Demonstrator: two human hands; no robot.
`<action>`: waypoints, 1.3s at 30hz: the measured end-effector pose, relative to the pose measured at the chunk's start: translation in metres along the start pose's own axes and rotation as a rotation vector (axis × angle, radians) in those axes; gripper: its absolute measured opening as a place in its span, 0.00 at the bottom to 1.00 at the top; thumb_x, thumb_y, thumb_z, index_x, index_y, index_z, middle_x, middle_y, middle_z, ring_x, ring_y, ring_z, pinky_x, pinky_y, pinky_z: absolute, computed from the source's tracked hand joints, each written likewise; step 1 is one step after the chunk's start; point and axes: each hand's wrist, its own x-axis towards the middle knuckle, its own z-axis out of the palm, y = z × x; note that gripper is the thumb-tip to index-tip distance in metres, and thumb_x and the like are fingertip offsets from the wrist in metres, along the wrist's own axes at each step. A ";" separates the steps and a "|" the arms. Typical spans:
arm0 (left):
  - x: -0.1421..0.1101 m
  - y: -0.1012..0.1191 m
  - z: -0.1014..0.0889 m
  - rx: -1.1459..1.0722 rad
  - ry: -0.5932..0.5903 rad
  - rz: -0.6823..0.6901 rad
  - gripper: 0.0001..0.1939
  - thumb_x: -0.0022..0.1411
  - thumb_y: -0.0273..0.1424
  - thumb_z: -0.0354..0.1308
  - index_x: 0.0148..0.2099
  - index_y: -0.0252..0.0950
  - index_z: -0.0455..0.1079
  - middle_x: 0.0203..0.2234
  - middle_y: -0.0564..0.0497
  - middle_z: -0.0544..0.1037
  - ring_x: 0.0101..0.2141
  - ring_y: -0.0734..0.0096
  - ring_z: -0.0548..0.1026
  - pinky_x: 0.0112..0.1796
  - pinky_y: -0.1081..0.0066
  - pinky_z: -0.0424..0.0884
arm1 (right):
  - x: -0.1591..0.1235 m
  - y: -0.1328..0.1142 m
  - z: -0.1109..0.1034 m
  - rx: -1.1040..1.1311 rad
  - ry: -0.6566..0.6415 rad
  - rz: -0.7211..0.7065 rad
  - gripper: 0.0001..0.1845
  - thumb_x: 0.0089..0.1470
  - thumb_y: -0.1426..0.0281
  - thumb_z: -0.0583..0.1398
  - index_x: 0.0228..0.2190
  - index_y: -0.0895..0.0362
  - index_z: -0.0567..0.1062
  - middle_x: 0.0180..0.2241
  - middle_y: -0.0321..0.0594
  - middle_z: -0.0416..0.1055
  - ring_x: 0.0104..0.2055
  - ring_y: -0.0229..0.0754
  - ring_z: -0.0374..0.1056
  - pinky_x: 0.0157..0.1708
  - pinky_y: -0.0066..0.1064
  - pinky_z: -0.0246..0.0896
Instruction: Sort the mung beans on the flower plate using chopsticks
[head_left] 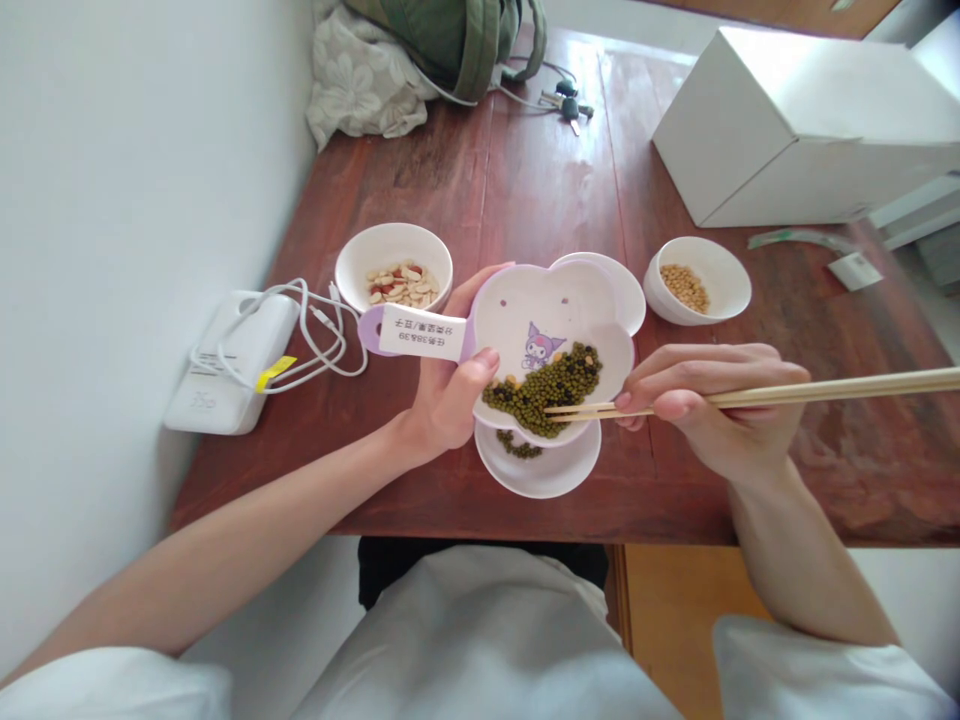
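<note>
My left hand (pixel 450 385) grips a lilac flower-shaped dish (pixel 551 310) by its edge and holds it tilted over a small white bowl (pixel 540 470). The dish has a cartoon print, a labelled handle (pixel 416 332) and a heap of green mung beans (pixel 547 385) mixed with a few yellow ones. A few green beans lie in the white bowl below. My right hand (pixel 712 400) pinches wooden chopsticks (pixel 787 392), whose tips reach into the bean heap.
A white bowl of peanuts (pixel 394 268) sits at left, a white bowl of soybeans (pixel 697 280) at right, another white dish (pixel 622 285) behind the lilac one. A power bank with cable (pixel 240 360), a white box (pixel 795 125), keys (pixel 568 103) and a green bag (pixel 450 40) lie farther off.
</note>
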 end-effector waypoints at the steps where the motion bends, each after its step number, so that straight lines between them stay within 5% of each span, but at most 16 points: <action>1: 0.000 0.000 0.000 -0.001 -0.001 0.008 0.30 0.70 0.49 0.63 0.70 0.47 0.72 0.52 0.43 0.87 0.61 0.38 0.82 0.63 0.40 0.79 | 0.000 0.000 0.000 -0.003 -0.003 -0.012 0.14 0.69 0.62 0.70 0.31 0.50 0.90 0.27 0.40 0.86 0.24 0.42 0.79 0.20 0.32 0.74; 29: 0.001 0.000 0.001 0.003 -0.002 -0.001 0.27 0.71 0.50 0.63 0.67 0.47 0.74 0.52 0.43 0.87 0.62 0.39 0.82 0.63 0.41 0.78 | -0.002 -0.002 0.002 -0.016 0.001 0.004 0.15 0.70 0.62 0.68 0.31 0.49 0.90 0.27 0.40 0.86 0.23 0.42 0.80 0.19 0.32 0.74; 39: 0.004 0.007 0.004 0.015 -0.005 0.008 0.27 0.71 0.50 0.62 0.67 0.47 0.74 0.53 0.43 0.87 0.63 0.39 0.81 0.65 0.41 0.77 | -0.005 -0.001 -0.002 0.043 0.193 0.051 0.16 0.68 0.55 0.69 0.31 0.45 0.91 0.24 0.39 0.84 0.20 0.44 0.76 0.13 0.38 0.68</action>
